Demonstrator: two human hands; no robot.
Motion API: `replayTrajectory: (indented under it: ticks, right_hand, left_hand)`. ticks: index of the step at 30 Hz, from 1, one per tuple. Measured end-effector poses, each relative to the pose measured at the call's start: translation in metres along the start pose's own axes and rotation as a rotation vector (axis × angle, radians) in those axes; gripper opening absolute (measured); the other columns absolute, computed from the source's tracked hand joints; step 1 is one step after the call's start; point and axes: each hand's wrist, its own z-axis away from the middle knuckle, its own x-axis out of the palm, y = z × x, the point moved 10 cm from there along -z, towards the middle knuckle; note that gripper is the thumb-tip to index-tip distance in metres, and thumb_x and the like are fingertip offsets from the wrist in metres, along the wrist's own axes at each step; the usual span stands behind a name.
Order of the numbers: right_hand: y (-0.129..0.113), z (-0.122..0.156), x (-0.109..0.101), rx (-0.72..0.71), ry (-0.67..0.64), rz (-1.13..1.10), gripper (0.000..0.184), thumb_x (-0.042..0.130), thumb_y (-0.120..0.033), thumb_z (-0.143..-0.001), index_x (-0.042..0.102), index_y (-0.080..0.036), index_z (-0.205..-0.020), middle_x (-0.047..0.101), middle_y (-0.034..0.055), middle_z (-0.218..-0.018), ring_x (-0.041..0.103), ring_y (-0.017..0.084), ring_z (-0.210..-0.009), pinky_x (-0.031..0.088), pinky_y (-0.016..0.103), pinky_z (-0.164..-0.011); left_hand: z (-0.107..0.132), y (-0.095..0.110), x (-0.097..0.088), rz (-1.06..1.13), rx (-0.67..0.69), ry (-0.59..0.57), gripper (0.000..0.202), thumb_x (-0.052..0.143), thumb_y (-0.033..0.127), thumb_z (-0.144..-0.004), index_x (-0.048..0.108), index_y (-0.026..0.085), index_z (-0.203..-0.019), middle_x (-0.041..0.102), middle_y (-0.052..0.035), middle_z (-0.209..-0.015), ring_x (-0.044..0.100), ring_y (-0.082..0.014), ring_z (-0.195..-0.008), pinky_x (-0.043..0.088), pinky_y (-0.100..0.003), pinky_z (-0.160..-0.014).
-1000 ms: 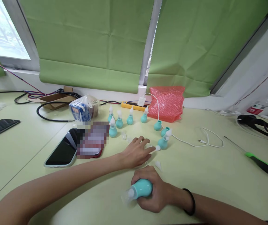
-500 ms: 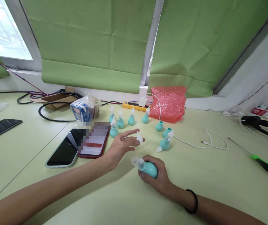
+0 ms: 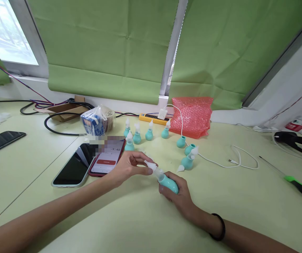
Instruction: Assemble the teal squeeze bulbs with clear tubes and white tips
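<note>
My right hand [image 3: 178, 193] is wrapped round a teal nasal aspirator bulb [image 3: 168, 184], its clear collar [image 3: 159, 173] pointing up and left. Between thumb and fingers, my left hand [image 3: 132, 167] pinches a white nozzle tip [image 3: 151, 165]. The tip's wide end meets the collar; whether it is seated, I cannot tell. Just beyond stands a teal bulb [image 3: 187, 163] with clear and white parts on top, and a loose white tip [image 3: 180, 168] lies beside it. Two bulbs have bare openings, one [image 3: 181, 142] left of the other [image 3: 190, 149]. Several bulbs with tips, including one [image 3: 149, 135], stand farther back.
Left of my hands lie a dark-screened phone [image 3: 73, 168] and a red-cased phone [image 3: 107, 161]. Behind are a plastic-wrapped pack [image 3: 94, 124], a yellow power strip [image 3: 151, 118] and red bubble wrap [image 3: 191, 117]. A white cable [image 3: 219, 164] and a screwdriver [image 3: 298, 184] lie to the right.
My left hand has turned and brought the white tip down to the collar of the bulb. My right hand still holds the bulb in nearly the same place.
</note>
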Motion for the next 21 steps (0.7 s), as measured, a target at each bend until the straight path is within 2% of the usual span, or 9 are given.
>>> replayTrajectory:
  ticks: [3,8,14,17,21]
  right_hand:
    - [-0.011,0.001,-0.002,-0.075,0.035,0.105,0.014,0.052,-0.029,-0.067,0.045,-0.017,-0.064,0.033,-0.0050,-0.052,0.032,0.008,-0.048,0.030,0.019,-0.044]
    - [-0.025,0.005,0.000,-0.224,0.068,0.322,0.011,0.052,-0.026,-0.068,0.048,-0.017,-0.064,0.039,-0.0042,-0.051,0.035,0.008,-0.047,0.032,0.019,-0.045]
    - [-0.026,0.006,0.010,-0.269,0.019,0.431,0.009,0.052,-0.025,-0.070,0.051,-0.016,-0.067,0.045,-0.0035,-0.052,0.038,0.008,-0.046,0.034,0.020,-0.047]
    - [-0.028,0.008,0.011,-0.291,0.020,0.457,0.010,0.052,-0.026,-0.070,0.052,-0.016,-0.069,0.049,-0.0026,-0.054,0.042,0.009,-0.047,0.036,0.020,-0.049]
    - [-0.032,0.013,0.014,-0.324,-0.002,0.475,0.010,0.052,-0.026,-0.071,0.053,-0.016,-0.072,0.052,-0.0016,-0.056,0.046,0.010,-0.048,0.038,0.021,-0.051]
  left_hand:
    - [-0.003,0.005,-0.001,-0.175,-0.039,-0.073,0.020,0.071,0.013,-0.054,0.066,0.011,-0.073,0.068,-0.0060,-0.075,0.062,-0.0164,-0.065,0.050,-0.026,-0.062]
    - [-0.002,0.013,0.004,-0.479,-0.075,-0.246,0.020,0.070,0.017,-0.055,0.068,0.011,-0.075,0.069,-0.0065,-0.076,0.063,-0.0185,-0.068,0.050,-0.025,-0.064]
    - [0.005,0.022,0.016,-0.889,0.069,-0.372,0.012,0.063,0.015,-0.064,0.069,0.012,-0.074,0.067,-0.0025,-0.065,0.058,-0.0129,-0.059,0.044,-0.017,-0.051]
    - [0.006,0.020,0.019,-0.883,0.076,-0.408,0.011,0.063,0.015,-0.065,0.069,0.012,-0.074,0.066,-0.0026,-0.067,0.058,-0.0123,-0.059,0.043,-0.017,-0.051]
    - [0.005,0.012,0.017,-0.732,0.013,-0.439,0.013,0.067,0.017,-0.061,0.069,0.012,-0.072,0.068,-0.0045,-0.070,0.059,-0.0136,-0.062,0.044,-0.017,-0.052]
